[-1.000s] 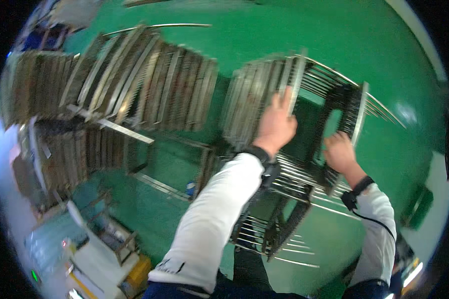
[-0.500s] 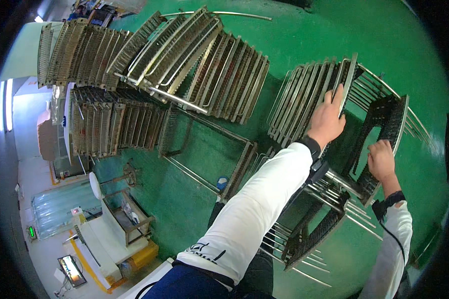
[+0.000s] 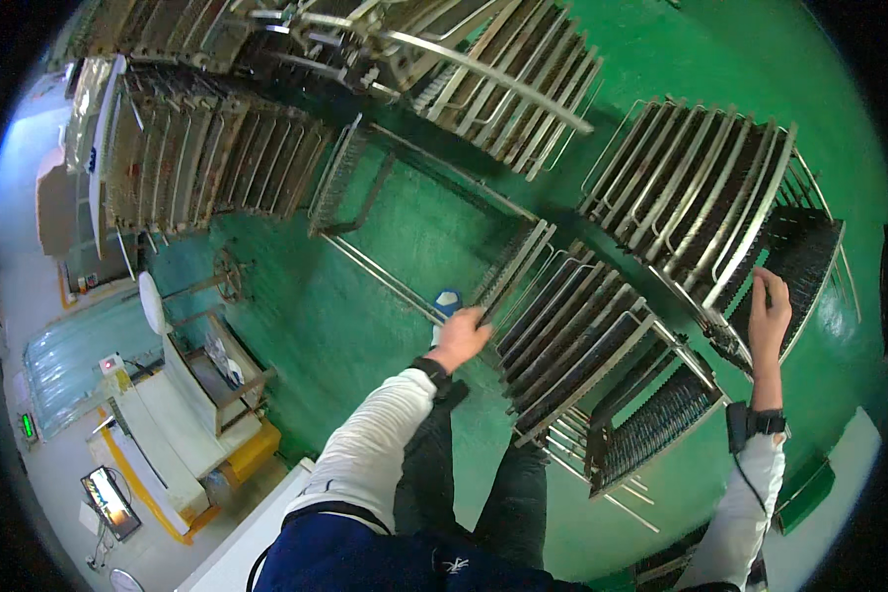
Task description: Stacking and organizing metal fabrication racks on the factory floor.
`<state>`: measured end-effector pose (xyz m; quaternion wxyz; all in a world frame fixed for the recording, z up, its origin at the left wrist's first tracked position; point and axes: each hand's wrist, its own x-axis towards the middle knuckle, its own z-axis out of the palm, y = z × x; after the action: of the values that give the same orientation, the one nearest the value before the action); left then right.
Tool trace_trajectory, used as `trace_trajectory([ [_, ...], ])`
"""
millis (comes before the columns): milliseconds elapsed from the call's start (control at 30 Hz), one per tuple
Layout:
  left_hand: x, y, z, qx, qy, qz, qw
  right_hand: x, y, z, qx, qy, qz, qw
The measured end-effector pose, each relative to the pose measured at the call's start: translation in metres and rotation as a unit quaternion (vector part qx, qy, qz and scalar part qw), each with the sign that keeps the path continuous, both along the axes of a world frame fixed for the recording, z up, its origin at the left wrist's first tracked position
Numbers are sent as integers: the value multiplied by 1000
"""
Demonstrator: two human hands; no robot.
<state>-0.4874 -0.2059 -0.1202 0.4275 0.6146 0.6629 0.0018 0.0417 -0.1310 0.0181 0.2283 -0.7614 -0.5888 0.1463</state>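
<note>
My left hand (image 3: 461, 338) is at the near end of a toothed side plate on an open metal rack frame (image 3: 390, 276). Its fingers look bent, but blur hides whether they grip the plate. To the right, my right hand (image 3: 770, 306) is raised with fingers apart beside a long metal rack (image 3: 696, 197) packed with curved, slotted bars. Nothing shows in that hand. Between my hands stands a nearer rack (image 3: 577, 335), with dark slotted bars at one end and a toothed end plate (image 3: 656, 419) at the other.
More loaded racks (image 3: 212, 158) stand at the far left, and another (image 3: 523, 84) lies ahead with a long rail jutting out. A white machine with a wooden tray (image 3: 232, 380) and a small screen (image 3: 111, 501) are at the lower left. My legs (image 3: 508, 493) stand close to the nearer rack.
My left hand has left the right-hand rack and swung left and down to the open frame. My right hand has come off the rack's end plate. The view has shifted.
</note>
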Motion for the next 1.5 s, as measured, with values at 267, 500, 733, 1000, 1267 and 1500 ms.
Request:
trace_trajectory([
  [267,-187,-66,-43,-120,77,83,986,-250,31,-25,-185,227,140,946],
  [500,-224,-28,-101,-128,28,179,975,-367,73,-190,-381,317,132,858],
  [733,-239,-25,-157,-151,15,202,967,-448,135,-261,-421,262,-2,868],
  [1000,-234,-53,-203,-306,-172,475,807,-451,192,-311,-399,227,-145,876],
  [1267,-216,-64,-211,-444,-273,584,622,-406,209,-369,-343,180,-131,913],
  [1500,-210,-77,-211,-171,-122,526,824,-454,210,-345,-324,-151,93,929],
])
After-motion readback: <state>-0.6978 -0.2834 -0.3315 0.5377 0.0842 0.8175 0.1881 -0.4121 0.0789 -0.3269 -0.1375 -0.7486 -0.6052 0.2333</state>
